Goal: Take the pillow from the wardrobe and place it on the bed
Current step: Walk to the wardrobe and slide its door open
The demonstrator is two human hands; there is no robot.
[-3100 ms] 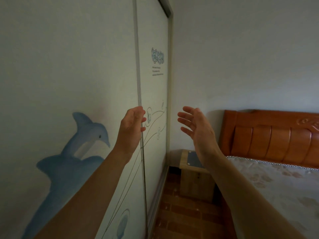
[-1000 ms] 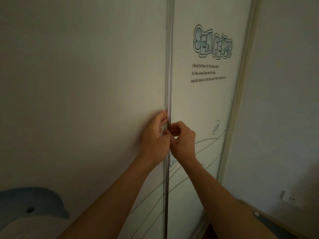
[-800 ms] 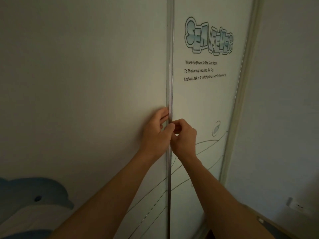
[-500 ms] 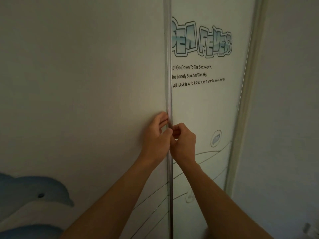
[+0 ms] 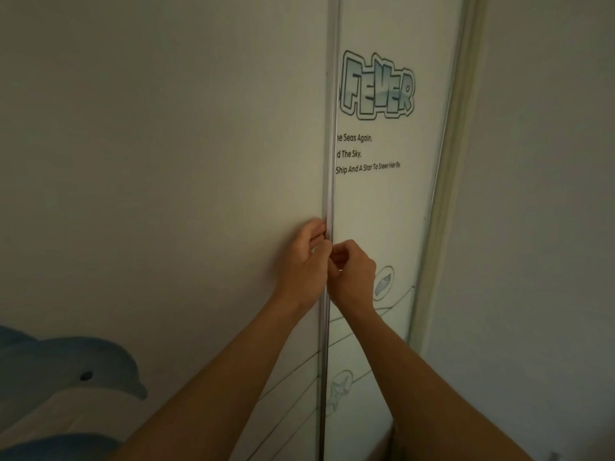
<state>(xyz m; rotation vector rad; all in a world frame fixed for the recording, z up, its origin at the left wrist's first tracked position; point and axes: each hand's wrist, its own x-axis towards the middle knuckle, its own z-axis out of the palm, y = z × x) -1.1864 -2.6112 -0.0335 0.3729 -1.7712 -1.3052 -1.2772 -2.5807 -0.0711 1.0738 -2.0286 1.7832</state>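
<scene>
The front door (image 5: 166,161) has slid right, now covering "SEA" on the back door (image 5: 382,211). Left hand (image 5: 304,264) and right hand (image 5: 352,274) pinch its edge strip (image 5: 329,161). No opening yet (pillow unseen, presumably inside).

"FEVER", "The Sky." on wardrobe door (image 5: 382,207)

Child's bedroom, dolphin-printed sliding wardrobe door (image 5: 166,161)
</scene>
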